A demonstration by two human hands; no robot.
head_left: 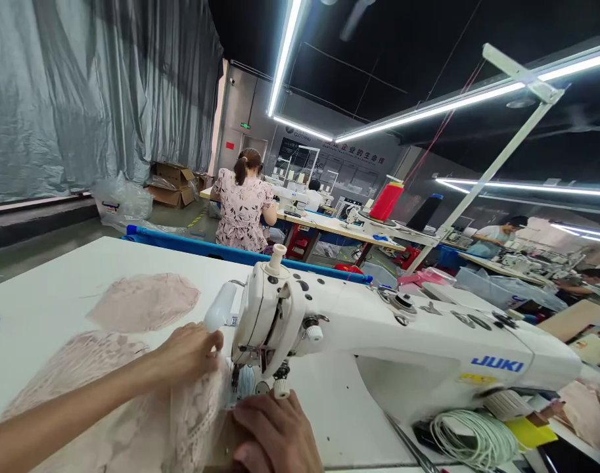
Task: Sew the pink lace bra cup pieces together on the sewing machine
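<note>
A white JUKI sewing machine (378, 322) stands across the table in front of me. Pale pink lace fabric (196, 414) runs from the table up to the needle area. My left hand (194, 351), left of the needle, has its fingers closed on this lace. My right hand (277, 430) is right by the presser foot (235, 378), fingers curled and pressed together. Whatever lies beneath those fingers is hidden. Another pale pink lace piece (144, 302) lies flat farther back on the white table (43, 289).
Coiled light-green cord (472, 437) and metal scissors or tweezers (411, 443) lie right of the machine. A blue roll (191, 243) runs along the table's far edge. A red thread cone (387, 200) stands beyond. One co-worker (243, 203) sits ahead, back turned.
</note>
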